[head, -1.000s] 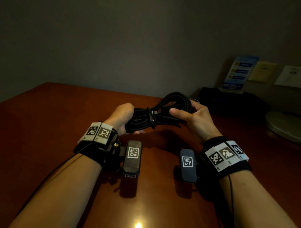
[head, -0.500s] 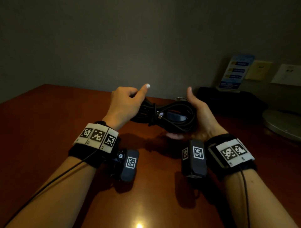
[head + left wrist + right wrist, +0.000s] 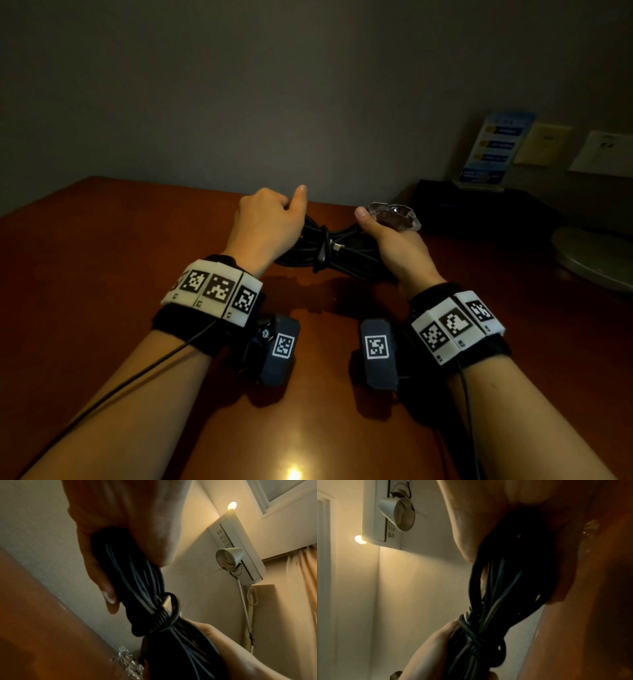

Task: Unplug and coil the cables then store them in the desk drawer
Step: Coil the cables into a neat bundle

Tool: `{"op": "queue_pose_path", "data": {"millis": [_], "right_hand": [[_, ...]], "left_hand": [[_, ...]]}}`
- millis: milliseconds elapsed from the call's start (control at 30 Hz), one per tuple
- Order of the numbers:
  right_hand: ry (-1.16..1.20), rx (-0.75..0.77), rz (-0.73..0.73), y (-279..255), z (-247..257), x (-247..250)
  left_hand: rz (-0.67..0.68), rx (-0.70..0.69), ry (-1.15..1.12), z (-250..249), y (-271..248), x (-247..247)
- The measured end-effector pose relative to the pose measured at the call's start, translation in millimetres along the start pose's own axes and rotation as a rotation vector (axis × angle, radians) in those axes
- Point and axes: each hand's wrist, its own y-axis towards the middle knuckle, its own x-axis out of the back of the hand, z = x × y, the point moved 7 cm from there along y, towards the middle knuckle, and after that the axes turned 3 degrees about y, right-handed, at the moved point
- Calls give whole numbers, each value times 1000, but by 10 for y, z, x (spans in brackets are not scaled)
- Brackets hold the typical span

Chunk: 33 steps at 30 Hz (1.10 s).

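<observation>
Both hands have closed around the coiled cable point(image 3: 329, 251), fists hiding its looped ends.

A: How many cable bundles does the person have?
B: One black cable bundle point(image 3: 329, 251), cinched by one wrap at its middle.
A: And hands?
B: Two: the left hand point(image 3: 265, 219) and the right hand point(image 3: 394, 245).
A: What sits on the bench point(image 3: 102, 260)?
B: One glass ashtray point(image 3: 394, 216), one round lamp base point(image 3: 592, 257), one blue leaflet point(image 3: 493, 147).
</observation>
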Motion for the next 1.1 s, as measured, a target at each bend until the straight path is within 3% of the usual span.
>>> {"op": "queue_pose_path", "data": {"millis": [100, 233, 333, 467, 633, 733, 867, 933, 1000, 1100], "right_hand": [[-123, 104, -75, 12, 36, 66], [-212, 249, -151, -55, 168, 116], [-240, 371, -196, -137, 299, 129], [-344, 464, -221, -217, 375, 87], [-405, 563, -232, -263, 401, 39], [-394, 577, -232, -230, 362, 22], [-328, 422, -185, -70, 188, 80], [-273, 333, -175, 2, 85, 131], [-215, 271, -174, 54, 33, 177], [-211, 243, -171, 107, 49, 231]], "left_hand": [[43, 113, -14, 48, -17, -59], [107, 404, -215, 265, -80, -197], [216, 594, -445, 388, -130, -327], [439, 718, -553, 447, -292, -459], [628, 745, -543, 517, -395, -574], [639, 737, -526, 509, -411, -543], [525, 694, -540, 450, -299, -464], [552, 654, -547, 399, -268, -454], [648, 570, -546, 275, -296, -437], [681, 274, -391, 140, -236, -332]]}}
